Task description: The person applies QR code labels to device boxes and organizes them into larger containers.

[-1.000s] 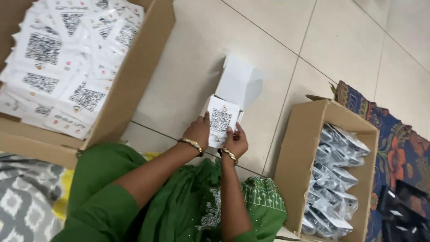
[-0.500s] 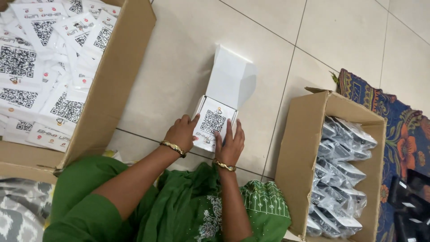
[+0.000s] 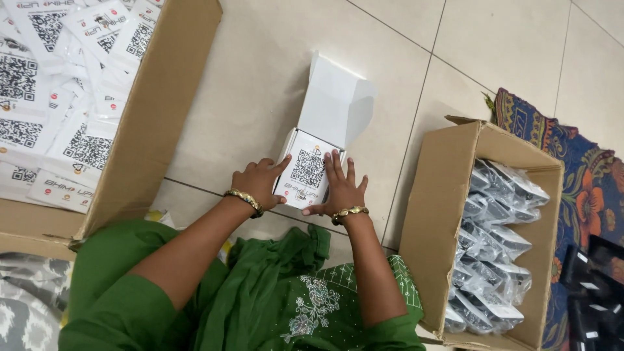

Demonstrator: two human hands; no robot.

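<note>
On a tiled floor (image 3: 247, 84), a person's left hand (image 3: 257, 183) and right hand (image 3: 338, 192) press flat, fingers spread, on a printed card (image 3: 305, 170) topping a small white box (image 3: 331, 107) with its lid raised. Neither hand grasps anything. The card looks light and bendable, best held by its edges.

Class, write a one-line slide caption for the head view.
Both hands, left and right, press a code card into an open white box between two cardboard cartons.
</note>
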